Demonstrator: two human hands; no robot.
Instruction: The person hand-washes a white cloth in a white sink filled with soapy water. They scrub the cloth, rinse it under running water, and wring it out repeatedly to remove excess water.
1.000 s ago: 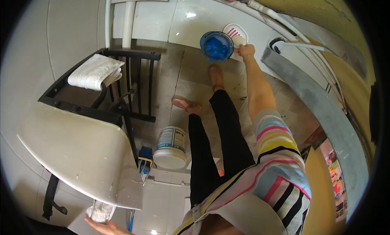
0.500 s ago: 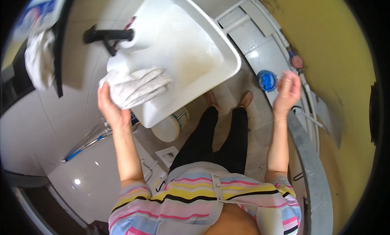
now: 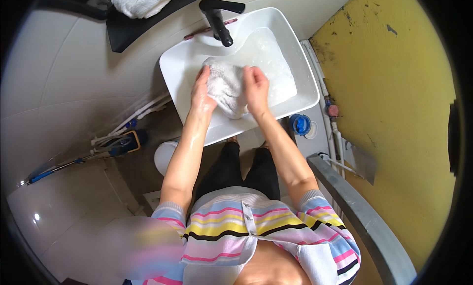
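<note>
Over the white washbasin (image 3: 303, 70), my left hand (image 3: 202, 93) holds the left edge of a bunched, wet-looking white cloth (image 3: 224, 85). My right hand (image 3: 257, 90) is at the cloth's right side, its fingers curled together and slightly blurred; whatever they may pinch is hidden. Cloudy water (image 3: 271, 58) lies in the basin beyond the cloth. A black faucet (image 3: 217, 21) stands at the back rim, its spout pointing toward the basin.
Right of the basin, an open blue tub (image 3: 299, 123) sits low beside a pale round lid (image 3: 311, 131). Pipes (image 3: 318, 70) run along the yellow wall (image 3: 394, 83). A grey bar (image 3: 364, 216) is near my right elbow. Another white cloth (image 3: 143, 1) lies on the black shelf (image 3: 123, 33).
My right hand has come from beside the blue tub to the cloth over the basin. The view has turned, and the cloth is now farther inside the basin.
</note>
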